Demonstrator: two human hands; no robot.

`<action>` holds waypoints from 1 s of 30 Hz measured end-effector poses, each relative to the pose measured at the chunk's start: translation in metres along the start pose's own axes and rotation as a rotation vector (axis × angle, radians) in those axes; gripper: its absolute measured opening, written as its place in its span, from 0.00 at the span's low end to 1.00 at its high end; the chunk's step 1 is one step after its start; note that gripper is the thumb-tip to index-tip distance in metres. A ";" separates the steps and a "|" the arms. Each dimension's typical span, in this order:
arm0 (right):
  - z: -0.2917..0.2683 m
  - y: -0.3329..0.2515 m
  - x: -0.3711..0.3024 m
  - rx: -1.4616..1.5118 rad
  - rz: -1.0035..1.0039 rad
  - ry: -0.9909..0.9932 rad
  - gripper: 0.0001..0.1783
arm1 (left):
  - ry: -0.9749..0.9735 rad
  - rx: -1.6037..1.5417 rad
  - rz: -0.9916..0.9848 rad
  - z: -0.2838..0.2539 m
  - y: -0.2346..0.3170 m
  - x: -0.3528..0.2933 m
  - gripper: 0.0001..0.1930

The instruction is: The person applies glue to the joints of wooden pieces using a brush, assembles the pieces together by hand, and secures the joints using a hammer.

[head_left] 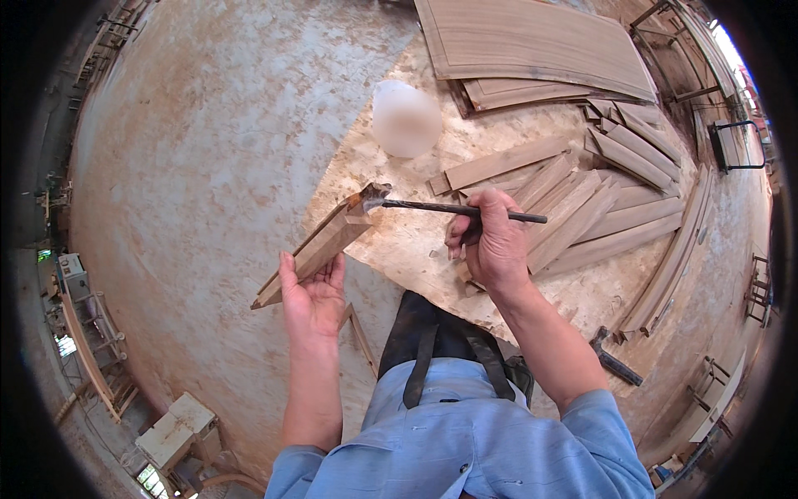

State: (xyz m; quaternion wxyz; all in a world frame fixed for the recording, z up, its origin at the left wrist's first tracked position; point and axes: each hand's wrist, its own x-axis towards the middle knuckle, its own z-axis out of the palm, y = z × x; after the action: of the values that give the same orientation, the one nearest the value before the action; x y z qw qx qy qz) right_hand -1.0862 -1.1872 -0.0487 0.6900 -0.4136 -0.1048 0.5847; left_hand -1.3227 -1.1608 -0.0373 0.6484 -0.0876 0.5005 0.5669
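Observation:
My left hand (313,301) grips the lower part of a short, shaped wooden piece (320,249), tilted with its upper end toward the right. That end is cut into a joint and carries dark and whitish patches. Between the fingers of my right hand (500,245) is a thin dark stick (428,206), held nearly level. Its left tip meets the whitish patch at the wood's end; whether it has bristles, I cannot tell. Just beyond the wood stands a whitish, rounded container (406,121), its inside blurred.
A pale board (407,262) lies on the floor under the work. Several loose wooden pieces (573,216) are piled on the right, with large wooden panels (540,50) stacked beyond. A hammer (617,359) lies near my right elbow. A thin wooden strip (361,334) rests near my legs.

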 end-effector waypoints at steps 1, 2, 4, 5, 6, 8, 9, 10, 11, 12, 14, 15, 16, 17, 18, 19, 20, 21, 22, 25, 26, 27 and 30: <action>0.000 0.000 -0.002 0.026 -0.021 0.000 0.17 | -0.002 0.000 -0.003 0.001 -0.001 -0.001 0.20; 0.001 0.000 -0.004 0.052 -0.042 0.000 0.16 | -0.004 0.000 -0.006 0.001 -0.001 -0.003 0.20; 0.005 0.002 -0.010 -0.004 -0.029 -0.016 0.15 | 0.008 -0.013 -0.018 0.005 -0.004 -0.005 0.19; 0.008 0.004 -0.014 -0.031 -0.023 -0.024 0.14 | 0.023 -0.028 -0.024 0.009 -0.004 -0.006 0.18; 0.012 0.005 -0.019 -0.105 0.055 0.002 0.13 | 0.038 -0.044 -0.029 0.011 -0.005 -0.007 0.17; 0.011 -0.002 -0.021 -0.128 0.042 0.000 0.13 | 0.061 -0.035 -0.032 0.010 -0.005 -0.009 0.17; 0.009 -0.004 -0.023 -0.092 -0.008 0.013 0.13 | 0.077 -0.031 -0.032 0.007 -0.005 -0.011 0.17; 0.006 -0.007 -0.023 -0.055 -0.057 0.027 0.12 | 0.057 -0.029 -0.029 0.004 -0.005 -0.011 0.18; 0.004 -0.010 -0.022 0.014 -0.078 -0.032 0.12 | 0.037 -0.027 -0.026 0.001 -0.005 -0.009 0.19; 0.003 -0.010 -0.023 -0.005 -0.079 -0.041 0.12 | 0.014 -0.024 -0.028 0.000 -0.007 -0.008 0.20; 0.006 -0.007 -0.025 -0.043 -0.080 -0.058 0.11 | 0.032 -0.039 -0.045 0.002 -0.009 -0.011 0.18; 0.009 -0.004 -0.028 -0.083 -0.049 -0.074 0.10 | 0.040 -0.045 -0.053 0.004 -0.010 -0.013 0.18; 0.006 0.003 -0.031 -0.088 -0.067 -0.109 0.10 | 0.038 -0.049 -0.053 0.003 -0.010 -0.012 0.18; 0.002 0.005 -0.031 -0.118 -0.069 -0.125 0.10 | 0.037 -0.054 -0.054 0.001 -0.009 -0.011 0.18; -0.002 0.006 -0.032 -0.145 -0.068 -0.142 0.10 | 0.038 -0.058 -0.051 -0.001 -0.007 -0.011 0.19; -0.006 0.004 -0.033 -0.182 -0.052 -0.124 0.10 | 0.022 -0.052 -0.043 -0.002 -0.006 -0.013 0.20; -0.010 0.001 -0.033 -0.219 -0.036 -0.106 0.10 | 0.006 -0.047 -0.034 -0.003 -0.003 -0.016 0.21; -0.013 -0.001 -0.034 -0.256 -0.020 -0.089 0.10 | -0.010 -0.042 -0.024 -0.003 -0.001 -0.018 0.22; -0.014 -0.004 -0.036 -0.189 -0.038 -0.095 0.10 | -0.005 -0.038 -0.019 -0.002 0.000 -0.020 0.22; -0.009 -0.012 -0.045 -0.057 -0.101 -0.135 0.09 | 0.018 -0.036 -0.002 0.000 0.000 -0.022 0.21; -0.007 -0.009 -0.047 -0.084 -0.072 -0.148 0.09 | 0.032 -0.040 0.005 0.000 -0.001 -0.021 0.21; -0.002 -0.006 -0.048 -0.111 -0.049 -0.157 0.09 | 0.042 -0.042 0.009 0.001 -0.003 -0.020 0.20; -0.001 -0.001 -0.047 -0.121 -0.020 -0.144 0.09 | -0.017 -0.037 -0.002 -0.003 -0.003 -0.020 0.20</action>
State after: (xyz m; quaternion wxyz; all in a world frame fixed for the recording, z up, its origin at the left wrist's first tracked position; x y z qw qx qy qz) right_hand -1.0986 -1.2297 -0.0330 0.6603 -0.4104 -0.1931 0.5986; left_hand -1.3187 -1.1765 -0.0253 0.6515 -0.0955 0.4845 0.5759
